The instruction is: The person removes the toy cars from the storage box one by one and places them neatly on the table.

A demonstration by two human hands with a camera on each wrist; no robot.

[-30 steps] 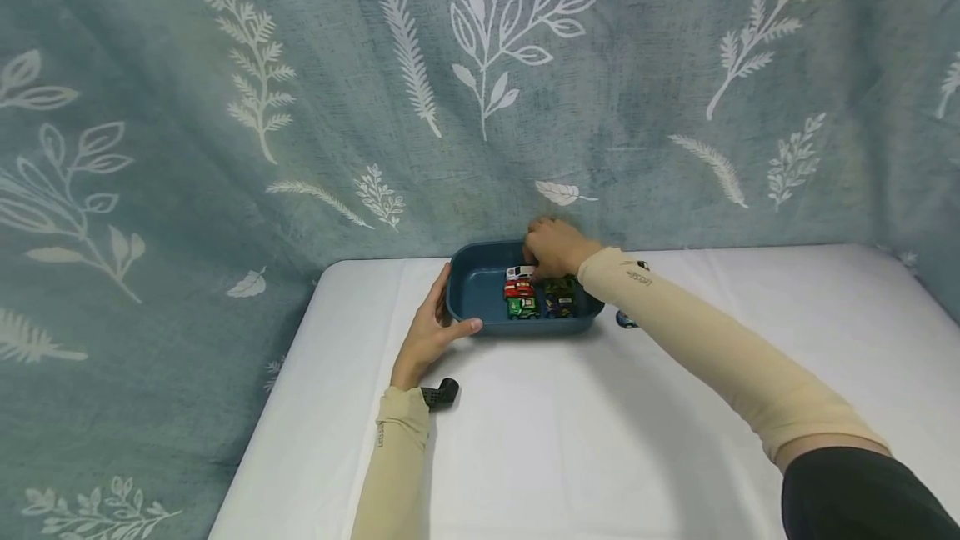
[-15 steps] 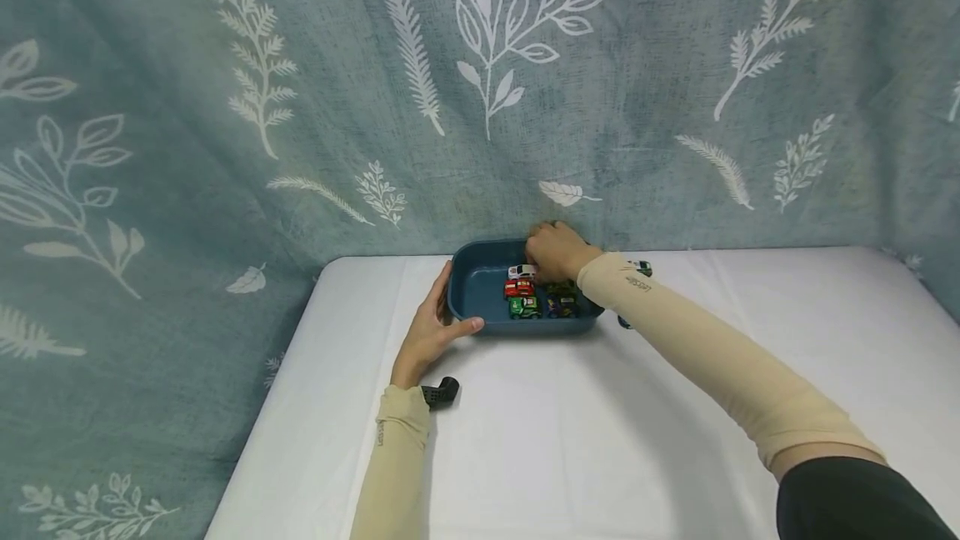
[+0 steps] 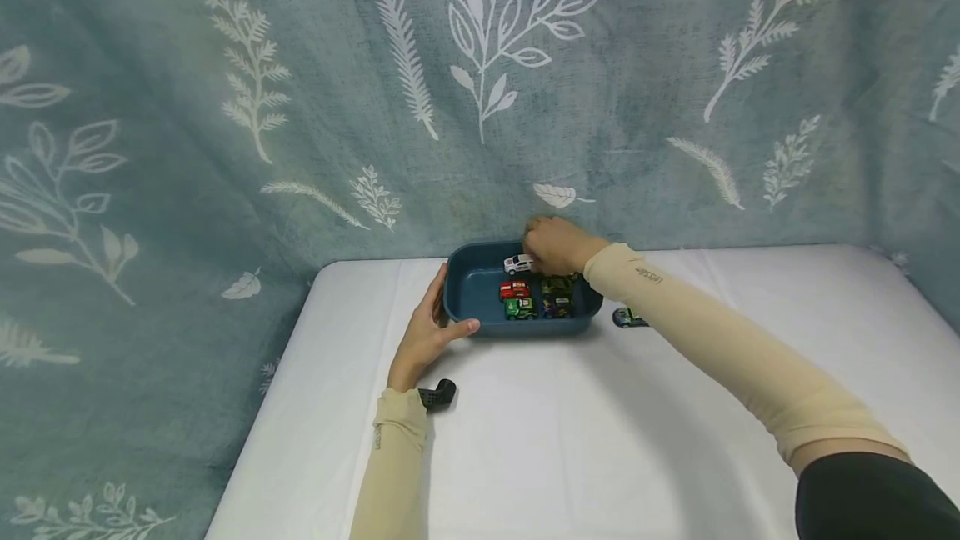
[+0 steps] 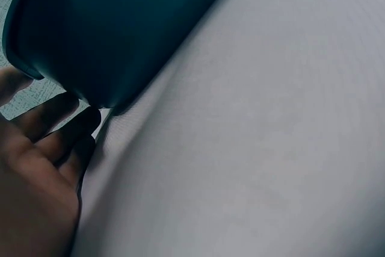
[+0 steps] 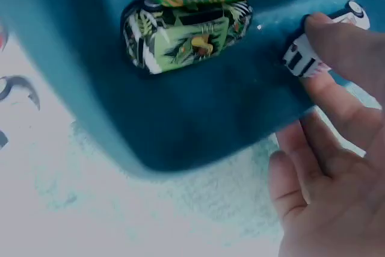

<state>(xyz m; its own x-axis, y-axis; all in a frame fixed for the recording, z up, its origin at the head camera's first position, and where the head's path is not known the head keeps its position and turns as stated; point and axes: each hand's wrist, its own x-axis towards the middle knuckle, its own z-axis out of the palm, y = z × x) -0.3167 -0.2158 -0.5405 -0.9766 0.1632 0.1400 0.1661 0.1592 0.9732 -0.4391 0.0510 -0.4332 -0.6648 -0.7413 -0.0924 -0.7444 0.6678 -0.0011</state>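
In the head view my right hand (image 3: 558, 245) reaches over the back rim of a blue tray (image 3: 472, 328). Its thumb and forefinger pinch a white toy car (image 5: 305, 56), the other fingers lying outside the tray wall in the right wrist view. My left hand (image 3: 422, 336) spans the tray's left front corner, thumb along the front and fingers fairly straight against the end wall. Inside the tray sit a red toy car (image 3: 513, 290), a green toy car (image 3: 520, 308), a camouflage-patterned toy car (image 3: 556, 285) and a dark toy car (image 3: 557, 307).
Just right of the tray another toy car (image 3: 628, 317) stands on the white tablecloth (image 3: 517, 440), partly hidden by my right sleeve. A leaf-patterned curtain (image 3: 337, 107) hangs directly behind the table. A black strap piece (image 3: 438, 395) sticks out from my left wrist.
The white toy car has shifted back, away from the red one, and now sits tilted, with a gap between them. My left hand keeps its place at the tray.
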